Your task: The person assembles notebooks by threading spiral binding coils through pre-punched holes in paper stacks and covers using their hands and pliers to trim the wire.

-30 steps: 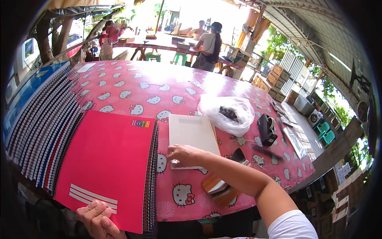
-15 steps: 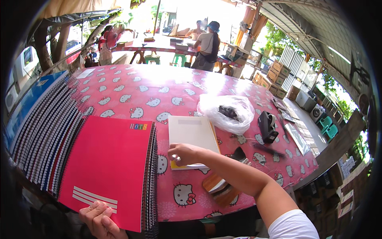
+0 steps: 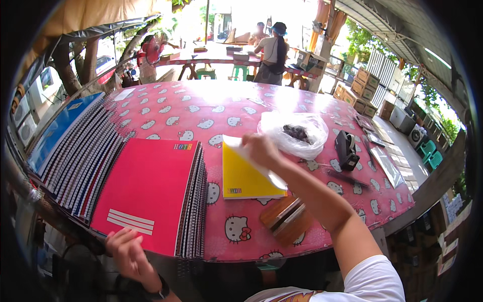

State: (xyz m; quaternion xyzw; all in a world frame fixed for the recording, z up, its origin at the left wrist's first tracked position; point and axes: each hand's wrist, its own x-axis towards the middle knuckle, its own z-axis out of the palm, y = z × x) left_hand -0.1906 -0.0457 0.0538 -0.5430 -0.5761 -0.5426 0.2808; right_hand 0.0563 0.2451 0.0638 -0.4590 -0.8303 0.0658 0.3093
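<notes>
A yellow notebook [image 3: 251,173] lies on the table with its cover showing. Over it my right hand [image 3: 260,150] is closed on a raised white sheet [image 3: 231,142], which curls up along the notebook's far and right sides. Whether that sheet is bound to the notebook I cannot tell. To the left is a stack of spiral notebooks topped by a red one [image 3: 146,196], which bears white label lines. My left hand [image 3: 132,256] is at the near edge of this stack, fingers apart and loosely bent, holding nothing.
More spiral notebooks [image 3: 83,156] lean in a row at far left. A brown wooden-looking object [image 3: 287,219] sits under my right forearm. Beyond are a clear plastic bag [image 3: 297,135] and a black tape dispenser [image 3: 347,151]. People work at a far table.
My right hand has moved up and away, lifting the white sheet and uncovering the yellow notebook. My left hand has let go of the red notebook's near edge. The view has shifted slightly.
</notes>
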